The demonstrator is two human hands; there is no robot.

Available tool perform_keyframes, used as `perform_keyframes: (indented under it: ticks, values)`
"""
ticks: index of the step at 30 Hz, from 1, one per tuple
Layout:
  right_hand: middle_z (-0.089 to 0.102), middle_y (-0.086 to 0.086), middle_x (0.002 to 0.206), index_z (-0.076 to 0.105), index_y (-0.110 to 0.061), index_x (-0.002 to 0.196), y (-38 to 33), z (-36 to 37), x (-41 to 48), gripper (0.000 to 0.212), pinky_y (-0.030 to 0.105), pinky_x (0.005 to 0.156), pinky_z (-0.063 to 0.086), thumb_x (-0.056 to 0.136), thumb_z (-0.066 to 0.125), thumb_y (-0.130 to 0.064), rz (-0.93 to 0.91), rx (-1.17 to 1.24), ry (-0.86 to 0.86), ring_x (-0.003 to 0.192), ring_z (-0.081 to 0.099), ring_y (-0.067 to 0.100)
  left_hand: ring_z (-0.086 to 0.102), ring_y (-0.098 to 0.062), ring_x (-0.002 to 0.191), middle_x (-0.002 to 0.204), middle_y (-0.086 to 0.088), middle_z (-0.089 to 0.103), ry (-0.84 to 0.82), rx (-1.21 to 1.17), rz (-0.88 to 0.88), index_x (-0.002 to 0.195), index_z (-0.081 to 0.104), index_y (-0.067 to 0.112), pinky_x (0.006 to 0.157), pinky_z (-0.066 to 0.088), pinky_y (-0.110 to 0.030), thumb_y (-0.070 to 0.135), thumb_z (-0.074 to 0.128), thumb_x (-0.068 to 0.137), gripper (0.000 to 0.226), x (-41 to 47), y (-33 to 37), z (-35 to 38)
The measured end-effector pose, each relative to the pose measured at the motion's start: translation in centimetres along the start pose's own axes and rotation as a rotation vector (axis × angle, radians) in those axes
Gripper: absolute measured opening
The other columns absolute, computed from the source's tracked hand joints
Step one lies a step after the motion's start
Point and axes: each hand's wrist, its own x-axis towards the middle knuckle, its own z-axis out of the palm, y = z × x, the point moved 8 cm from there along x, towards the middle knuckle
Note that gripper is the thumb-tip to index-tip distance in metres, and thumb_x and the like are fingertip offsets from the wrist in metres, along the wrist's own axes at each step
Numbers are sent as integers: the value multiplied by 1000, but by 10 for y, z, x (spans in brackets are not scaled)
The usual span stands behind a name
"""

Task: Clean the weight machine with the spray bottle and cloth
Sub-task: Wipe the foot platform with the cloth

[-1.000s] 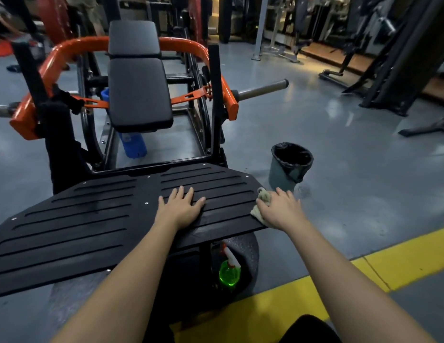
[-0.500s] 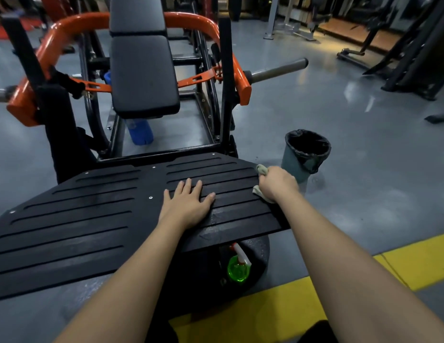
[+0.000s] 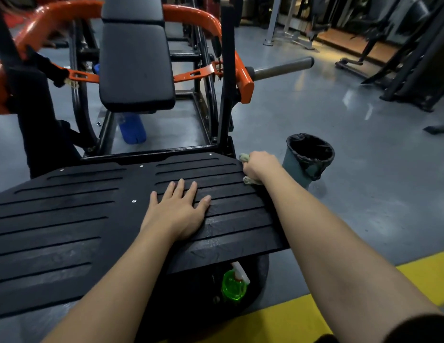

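Cloth (image 3: 243, 157): pale, bunched up, gripped in the right hand (image 3: 260, 167). Fingers are curled round it, with tufts showing beyond the knuckles and below the heel of the hand. It sits at the far right corner of the black ribbed footplate (image 3: 67, 219), right at the edge.

Left hand (image 3: 177, 209): flat on the plate, palm down, fingers lightly spread, thumb out to the side. It holds nothing and appears to brace the body.

Step in hand, as judged: wiping the plate's right edge and corner.
- Run strokes along the ribs, not across, so the cloth gets into the grooves.
- Open the wad to a flatter pad; bunched like this it probably touches little of the surface.
- The wide left part of the plate looks dull and streaked. Whether it has been wiped, I cannot tell.

Spray bottle (image 3: 234, 285): green with a white trigger head. It is below the plate's near right edge, beside a dark round disc, with neither hand on it. Re-wetting the cloth would mean reaching under the overhang.

Around:
- A bin (image 3: 309, 158) with a black liner stands on the grey floor just beside the right hand. A wide stroke off the corner could knock it.
- The black upright post (image 3: 227, 70) rises near that corner and crowds the far edge.
- Beyond are the seat pad (image 3: 136, 65), the orange frame (image 3: 242, 75) and a steel weight peg (image 3: 283, 68) pointing right.
- A blue object (image 3: 132, 128) is on the floor under the seat.
- A yellow floor line (image 3: 278, 323) runs nearest the person.
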Motion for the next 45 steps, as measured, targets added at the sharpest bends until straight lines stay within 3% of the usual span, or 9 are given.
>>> perform_keyframes:
  ticks: [3, 10, 18, 23, 28, 36, 40, 42, 45]
  values:
    - [63, 13, 120, 57, -16, 108, -1, 3, 2, 27, 38, 80, 40, 93, 40, -32, -13, -51, -61, 96, 54, 34, -11, -14, 156, 170, 7, -11, -5, -4, -5, 161, -2, 39, 125, -5, -51, 72, 6, 98, 72, 1, -1, 1]
    - [56, 15, 142, 52, -13, 141, 7, 7, 4, 79, 47, 100, 42, 96, 18, -69, -34, -34, -108, 125, 54, 36, -11, -14, 156, 170, 6, -10, 16, -26, -6, 162, -2, 38, 125, -5, -52, 72, 6, 98, 73, -1, 0, -1]
    - [58, 22, 136, 51, -5, 137, 10, -11, -59, 50, 41, 94, 44, 107, 34, -41, -80, 41, -11, 122, 54, 38, -9, -17, 157, 170, 5, -7, 3, -26, -4, 162, 2, 37, 125, -4, -54, 73, 7, 98, 73, -1, 0, -2]
    - [65, 22, 120, 63, -8, 112, 27, -20, -99, 41, 38, 80, 41, 100, 39, -39, -31, 39, 91, 107, 59, 39, -8, -18, 157, 171, 4, -6, -1, -38, -7, 162, 3, 36, 125, -3, -55, 71, 9, 99, 73, -6, 0, -4]
    - [66, 21, 112, 52, -14, 89, 38, -24, -144, 27, 36, 77, 39, 100, 43, -37, 19, 108, 168, 105, 61, 39, -7, -19, 157, 171, 2, -5, -11, -23, 11, 163, 3, 35, 125, -4, -55, 70, 12, 100, 73, -10, 1, -6]
    - [65, 3, 103, 68, -21, 100, 50, -31, -190, 29, 32, 74, 43, 95, 45, -37, 93, -56, 264, 95, 61, 31, -8, -21, 157, 171, 1, -5, -23, -39, 18, 163, 3, 34, 124, -4, -56, 68, 12, 101, 72, -13, 2, -7]
    - [69, 8, 92, 73, -16, 93, 36, -27, -203, 25, 43, 62, 59, 92, 49, -22, 164, -385, 157, 80, 68, 35, -8, -22, 157, 171, 0, -6, -14, -47, 30, 163, 3, 34, 124, -6, -56, 68, 12, 101, 71, -12, 1, -5]
    - [68, 11, 82, 75, -10, 87, 29, -24, -209, 25, 46, 43, 53, 89, 51, -12, 207, -482, 56, 67, 68, 39, -9, -21, 157, 171, 0, -6, -13, -55, 38, 163, 3, 34, 124, -6, -56, 69, 12, 101, 72, -12, 1, -3]
    - [70, 16, 73, 76, -5, 83, 28, -25, -208, 21, 48, 44, 52, 86, 55, -6, 305, -585, -72, 56, 68, 41, -9, -21, 157, 171, 0, -7, -9, -62, 39, 163, 3, 34, 124, -6, -56, 69, 11, 101, 72, -9, 1, -4]
